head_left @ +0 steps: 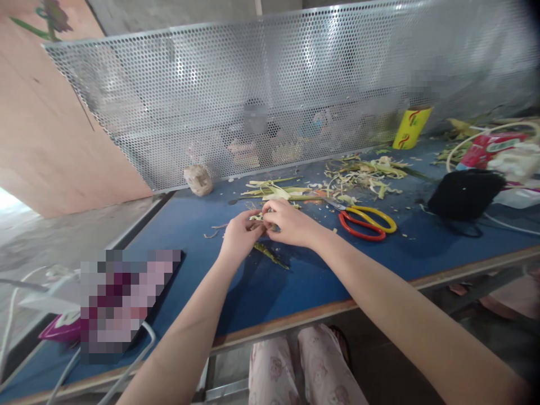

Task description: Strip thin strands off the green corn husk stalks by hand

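Note:
My left hand (237, 239) and my right hand (291, 224) meet over the blue tabletop, fingers pinched close together. Between the fingertips is a small piece of plant, mostly hidden, so its exact kind cannot be made out. A yellowish-green withered leaf (270, 256) shows just below the hands. Thin brownish stems (211, 233) lie left of my left hand. Just beyond the hands are pale green stalks and leaves (280, 193). To the right of my right hand rest scissors (367, 221) with one red and one yellow handle, blades pointing toward the stalks.
A perforated metal screen (261, 84) borders the table's far side. More peelings (371, 174), a yellow roll (412, 128), a black pouch (466, 194) and a red packet (485, 149) lie rightward. A lump in clear plastic (198, 180), a blurred flat device (130, 309) and cables are leftward.

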### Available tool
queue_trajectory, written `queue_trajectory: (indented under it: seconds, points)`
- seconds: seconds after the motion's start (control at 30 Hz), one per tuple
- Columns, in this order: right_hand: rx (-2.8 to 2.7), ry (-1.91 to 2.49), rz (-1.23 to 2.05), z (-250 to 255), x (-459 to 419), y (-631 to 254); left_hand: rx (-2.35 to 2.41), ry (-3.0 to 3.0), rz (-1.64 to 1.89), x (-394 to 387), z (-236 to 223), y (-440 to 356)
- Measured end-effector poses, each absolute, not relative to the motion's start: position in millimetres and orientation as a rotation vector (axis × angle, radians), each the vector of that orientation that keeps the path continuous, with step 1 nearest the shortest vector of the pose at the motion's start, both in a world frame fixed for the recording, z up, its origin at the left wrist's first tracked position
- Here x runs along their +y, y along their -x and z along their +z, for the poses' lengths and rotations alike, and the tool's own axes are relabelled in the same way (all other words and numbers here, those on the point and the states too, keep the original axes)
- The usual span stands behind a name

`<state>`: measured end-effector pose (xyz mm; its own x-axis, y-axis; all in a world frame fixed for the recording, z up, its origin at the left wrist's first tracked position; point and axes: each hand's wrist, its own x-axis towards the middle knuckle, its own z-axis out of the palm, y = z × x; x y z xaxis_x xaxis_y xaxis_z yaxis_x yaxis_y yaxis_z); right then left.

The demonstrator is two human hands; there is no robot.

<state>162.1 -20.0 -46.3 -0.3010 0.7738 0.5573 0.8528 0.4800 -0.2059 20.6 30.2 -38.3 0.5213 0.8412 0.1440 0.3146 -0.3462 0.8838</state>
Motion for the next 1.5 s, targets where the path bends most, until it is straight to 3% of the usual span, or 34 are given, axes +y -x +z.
queue_trajectory:
  seconds: [0.83, 1.2, 1.5]
  points:
    - [-1.994, 1.335, -0.132, -40.7, -23.0, -160.5, 1.002, -1.762, 0.872, 30.2, -33.9, -21.4]
    - [-1.799, 1.484, 0.128, -40.7, -22.5, -157.5, 1.002, -1.838, 0.891, 32.9, -36.9, -21.8]
    - [-1.833, 1.497, -0.056, -44.1, -19.4, -154.7, 0.963, -1.697, 0.905, 31.3, -35.6, -24.8]
